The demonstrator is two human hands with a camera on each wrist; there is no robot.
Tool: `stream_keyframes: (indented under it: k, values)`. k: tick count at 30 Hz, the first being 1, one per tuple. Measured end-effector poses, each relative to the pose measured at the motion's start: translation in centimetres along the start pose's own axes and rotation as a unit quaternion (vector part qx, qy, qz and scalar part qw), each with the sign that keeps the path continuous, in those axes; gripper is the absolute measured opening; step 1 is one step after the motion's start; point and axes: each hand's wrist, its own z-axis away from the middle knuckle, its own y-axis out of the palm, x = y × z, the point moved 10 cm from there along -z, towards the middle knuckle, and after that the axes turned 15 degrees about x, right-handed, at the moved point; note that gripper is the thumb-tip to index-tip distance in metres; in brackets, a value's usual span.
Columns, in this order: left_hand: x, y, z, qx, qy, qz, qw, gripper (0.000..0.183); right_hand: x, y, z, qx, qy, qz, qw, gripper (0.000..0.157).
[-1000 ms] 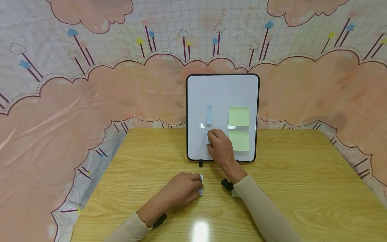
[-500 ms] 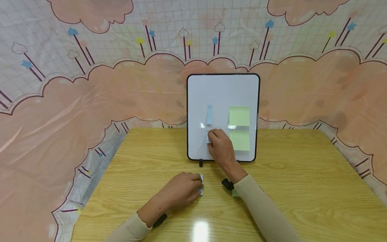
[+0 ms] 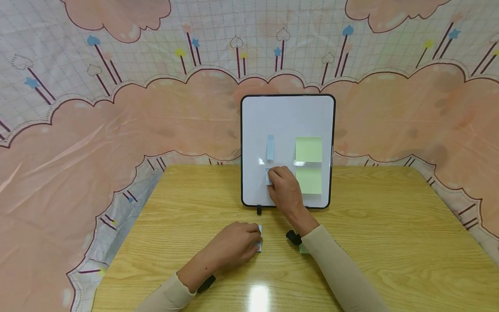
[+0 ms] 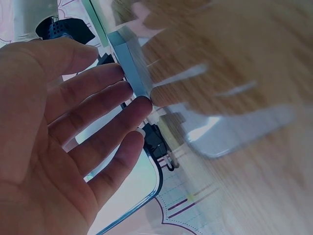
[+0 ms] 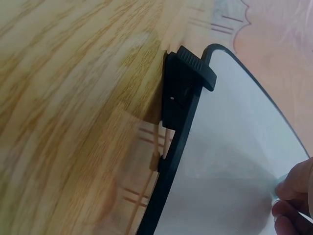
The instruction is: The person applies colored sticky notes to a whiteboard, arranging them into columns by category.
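Note:
At the lower left of the upright whiteboard (image 3: pixel 286 115), my right hand (image 3: pixel 284 188) pinches a small light-blue sticky note (image 3: pixel 267 179) against the surface. Part of this hand (image 5: pixel 297 196) and a bit of the note (image 5: pixel 281 181) show at the right wrist view's edge. My left hand (image 3: pixel 235 244) rests on the table beside a blue sticky-note pad (image 3: pixel 259 229), largely covering it from above. The left wrist view has the extended fingers meeting the pad's (image 4: pixel 131 61) side, thumb apart from it.
A narrow blue note (image 3: pixel 270 148) hangs above the pinched one. Green notes (image 3: pixel 309 149) sit on the board's right side. Black clip feet (image 5: pixel 183 85) hold the board on the wooden table (image 3: pixel 187 190). A green pad (image 3: pixel 303 249) lies partly under the right sleeve.

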Motion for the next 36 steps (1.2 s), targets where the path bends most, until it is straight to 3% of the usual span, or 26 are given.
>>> stream_keyframes:
  k: [15, 24, 36]
  values:
    - [-0.11, -0.09, 0.07, -0.002, 0.0, -0.003, 1.0, 0.012, 0.07, 0.17, 0.07, -0.003, -0.006, -0.002, 1.0, 0.02]
    - [-0.14, -0.11, 0.06, -0.002, 0.003, -0.004, 1.0, 0.013, 0.56, -0.2, 0.38, -0.018, -0.023, 0.038, 0.999, 0.014]
    - [-0.1, -0.02, -0.01, -0.003, 0.004, -0.006, 1.0, 0.013, 0.9, 0.09, 0.88, 0.057, -0.008, 0.086, 0.995, 0.016]
